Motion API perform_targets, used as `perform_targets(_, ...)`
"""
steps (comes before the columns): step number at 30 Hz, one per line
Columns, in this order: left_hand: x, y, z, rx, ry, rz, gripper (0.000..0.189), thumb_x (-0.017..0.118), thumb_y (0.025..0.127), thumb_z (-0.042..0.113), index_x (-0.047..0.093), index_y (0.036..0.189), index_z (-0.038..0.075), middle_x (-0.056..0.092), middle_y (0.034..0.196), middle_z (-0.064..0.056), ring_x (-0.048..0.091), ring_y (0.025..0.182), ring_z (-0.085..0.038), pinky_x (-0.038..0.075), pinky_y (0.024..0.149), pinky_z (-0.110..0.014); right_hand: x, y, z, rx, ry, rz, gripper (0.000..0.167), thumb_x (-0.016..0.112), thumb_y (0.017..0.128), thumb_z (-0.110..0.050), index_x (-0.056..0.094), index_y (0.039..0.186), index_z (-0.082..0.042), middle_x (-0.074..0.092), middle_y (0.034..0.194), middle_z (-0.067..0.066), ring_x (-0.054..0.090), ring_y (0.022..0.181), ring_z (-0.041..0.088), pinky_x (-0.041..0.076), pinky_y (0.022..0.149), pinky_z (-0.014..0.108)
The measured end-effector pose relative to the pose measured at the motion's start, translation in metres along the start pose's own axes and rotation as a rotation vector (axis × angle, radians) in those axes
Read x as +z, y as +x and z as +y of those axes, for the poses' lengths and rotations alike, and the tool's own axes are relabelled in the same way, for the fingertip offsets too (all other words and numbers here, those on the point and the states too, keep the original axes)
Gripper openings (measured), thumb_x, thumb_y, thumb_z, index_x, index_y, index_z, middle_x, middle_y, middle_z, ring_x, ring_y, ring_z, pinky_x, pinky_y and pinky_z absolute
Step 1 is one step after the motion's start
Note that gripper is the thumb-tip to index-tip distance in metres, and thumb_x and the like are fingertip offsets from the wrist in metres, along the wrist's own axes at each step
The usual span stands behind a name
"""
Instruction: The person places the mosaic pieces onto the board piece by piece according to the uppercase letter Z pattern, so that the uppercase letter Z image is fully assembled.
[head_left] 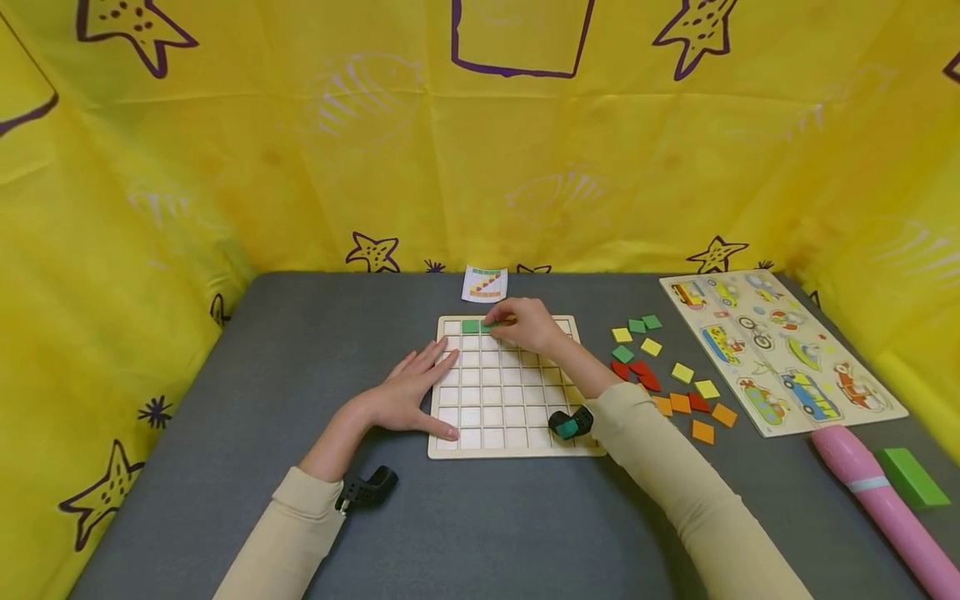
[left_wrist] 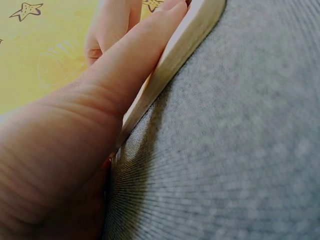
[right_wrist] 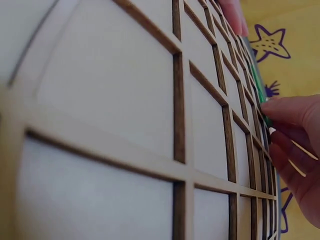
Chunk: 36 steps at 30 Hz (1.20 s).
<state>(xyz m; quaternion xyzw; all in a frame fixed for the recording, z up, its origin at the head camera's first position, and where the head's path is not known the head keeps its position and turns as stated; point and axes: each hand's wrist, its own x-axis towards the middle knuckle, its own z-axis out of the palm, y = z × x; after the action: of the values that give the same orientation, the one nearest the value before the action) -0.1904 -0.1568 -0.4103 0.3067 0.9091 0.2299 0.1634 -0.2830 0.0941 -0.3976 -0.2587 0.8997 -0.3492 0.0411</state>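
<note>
A wooden grid board with square cells lies flat on the dark table. One green square tile sits in its top row. Just right of it, my right hand pinches another green square tile at that row; in the right wrist view its thumb and fingers meet at the far edge. My left hand rests on the board's left edge, fingers spread, thumb along the lower left corner. The left wrist view shows that thumb against the board's wooden side.
Behind the board lies a small pattern card. Loose yellow, green, red and orange tiles are scattered to the right. Beyond are a picture puzzle, a pink microphone-shaped object and a green block.
</note>
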Motion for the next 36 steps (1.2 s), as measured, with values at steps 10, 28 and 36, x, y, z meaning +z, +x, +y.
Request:
perform_targets(10, 0.001, 0.002, 0.003, 0.012, -0.004, 0.000, 0.117, 0.075, 0.075, 0.061, 0.010, 0.158, 0.010, -0.007, 0.163, -0.012, -0.007, 0.148, -0.030, -0.001, 0.115, -0.052, -0.011, -0.018, 0.007, 0.000, 0.083, 0.013, 0.030, 0.063, 0.095, -0.011, 0.066, 0.124, -0.005, 0.066, 0.121, 0.010, 0.059, 0.115, 0.026, 0.048, 0.095, 0.038)
perform_targets(28, 0.002, -0.001, 0.000, 0.029, -0.003, 0.028, 0.117, 0.076, 0.075, 0.061, 0.011, 0.158, 0.009, -0.005, 0.163, -0.014, -0.005, 0.148, -0.032, 0.001, 0.113, -0.056, -0.105, -0.118, 0.070, 0.229, -0.178, 0.024, 0.018, 0.072, 0.089, -0.019, 0.071, 0.100, -0.004, 0.069, 0.090, 0.006, 0.060, 0.082, 0.024, 0.047, 0.075, 0.039)
perform_targets(36, 0.003, 0.000, -0.002, 0.038, -0.002, 0.037, 0.117, 0.075, 0.075, 0.061, 0.011, 0.158, 0.009, -0.005, 0.163, -0.013, -0.005, 0.148, -0.032, 0.002, 0.113, -0.057, -0.105, -0.129, 0.075, 0.252, -0.206, 0.015, 0.025, 0.075, 0.086, -0.019, 0.068, 0.102, -0.001, 0.069, 0.090, 0.008, 0.061, 0.084, 0.025, 0.047, 0.077, 0.041)
